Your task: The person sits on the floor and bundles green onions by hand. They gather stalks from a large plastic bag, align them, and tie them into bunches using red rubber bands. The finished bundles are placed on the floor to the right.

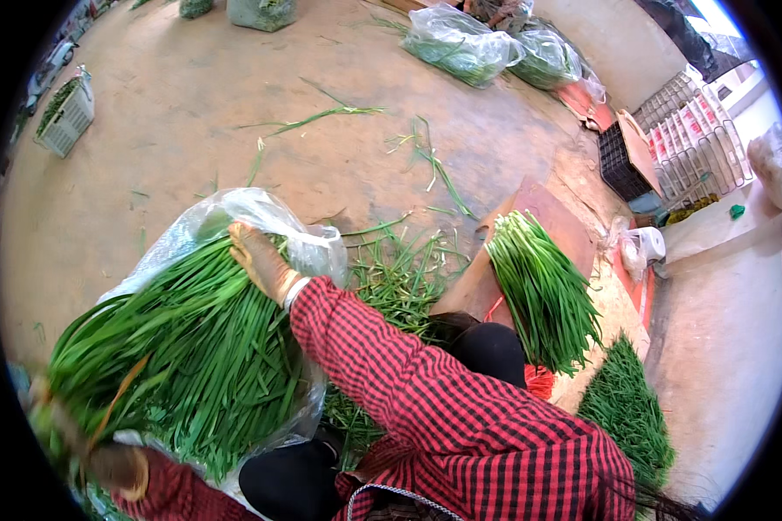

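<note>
A big heap of long flat green leaves, apparently garlic chives, lies in an opened clear plastic bag on the floor. My right hand reaches across and lies on the stem end of the heap, beside the gathered bag edge. Its palm side is hidden, so whether it grips or only rests is unclear. At the lower left, my left hand is blurred by motion among the leaf tips; its fingers cannot be made out. To my right, a neat bundle of chives rests on a brown board.
Loose leaf scraps litter the floor between bag and board. Red ties and another stack of greens lie at right. Filled plastic bags, a black crate, stacked white crates and a white basket stand farther off.
</note>
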`<move>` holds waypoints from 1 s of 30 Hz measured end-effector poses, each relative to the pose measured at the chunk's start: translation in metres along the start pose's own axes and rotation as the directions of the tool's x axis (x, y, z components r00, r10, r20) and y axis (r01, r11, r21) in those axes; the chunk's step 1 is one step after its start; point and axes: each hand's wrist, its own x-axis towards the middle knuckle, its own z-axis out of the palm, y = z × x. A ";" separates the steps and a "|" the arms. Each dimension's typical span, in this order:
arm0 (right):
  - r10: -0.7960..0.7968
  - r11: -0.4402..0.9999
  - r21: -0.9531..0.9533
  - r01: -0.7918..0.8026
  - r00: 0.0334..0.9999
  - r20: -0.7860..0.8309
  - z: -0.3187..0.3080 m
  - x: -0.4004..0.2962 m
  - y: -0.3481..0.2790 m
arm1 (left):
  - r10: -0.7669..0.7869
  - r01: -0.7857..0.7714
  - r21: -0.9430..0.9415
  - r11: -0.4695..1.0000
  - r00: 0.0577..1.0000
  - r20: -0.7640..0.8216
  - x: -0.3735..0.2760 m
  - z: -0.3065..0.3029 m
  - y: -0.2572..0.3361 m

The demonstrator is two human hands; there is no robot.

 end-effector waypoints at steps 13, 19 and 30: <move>0.018 0.777 -0.467 0.422 0.727 0.687 0.165 -0.178 -0.130 | 0.001 0.069 -0.381 0.922 0.984 0.179 -0.122 0.047 0.115; 0.239 0.118 -0.936 0.333 0.905 0.352 0.120 -0.260 -0.149 | -0.633 0.637 -0.712 0.296 0.689 0.354 -0.209 0.124 0.116; 0.702 -0.376 -0.818 -0.435 0.443 -0.557 -0.018 -0.268 -0.150 | -0.678 0.808 -0.360 -0.466 -0.064 0.732 -0.380 0.131 0.019</move>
